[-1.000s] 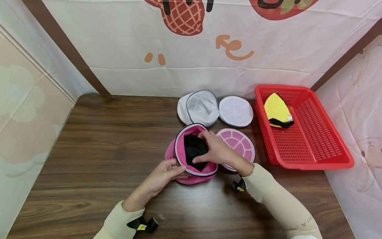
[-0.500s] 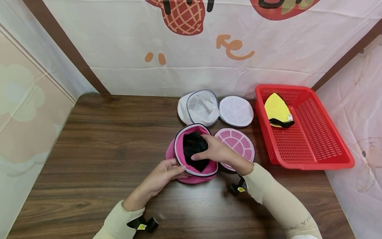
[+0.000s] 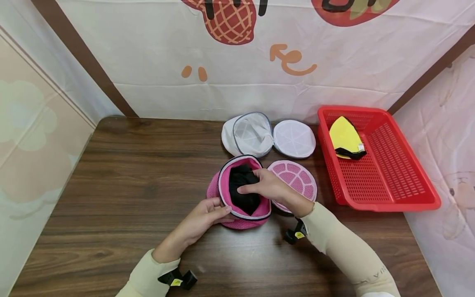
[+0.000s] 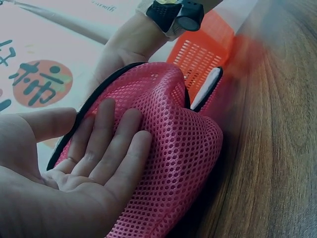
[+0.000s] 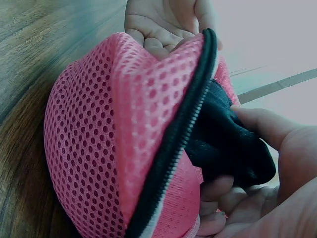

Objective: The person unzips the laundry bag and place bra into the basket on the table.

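A pink mesh laundry bag (image 3: 213, 190) with a round zippered opening stands on the table, mouth tilted up. My left hand (image 3: 203, 216) holds its near-left rim, thumb at the zipper edge; in the left wrist view the fingers (image 4: 106, 144) lie along the outside of the mesh. Inside the bag is a black cloth item (image 3: 243, 187), its exact kind not clear. My right hand (image 3: 272, 187) reaches in from the right and pinches a bunched part of this black cloth (image 5: 230, 139) between thumb and fingers. The bag's pink round lid (image 3: 297, 177) lies folded out under the right forearm.
Behind the pink bag lies a white mesh bag (image 3: 227, 136), opened, with its round lid (image 3: 294, 139) to the right. A red plastic basket (image 3: 393, 181) at the right holds a yellow and black cloth item (image 3: 343, 134). A printed curtain (image 3: 156, 95) hangs behind the wooden table (image 3: 111, 198).
The right thumb has shifted slightly up and left. The black cloth in the bag has bunched up under the right fingers. My left hand stays in place on the rim.
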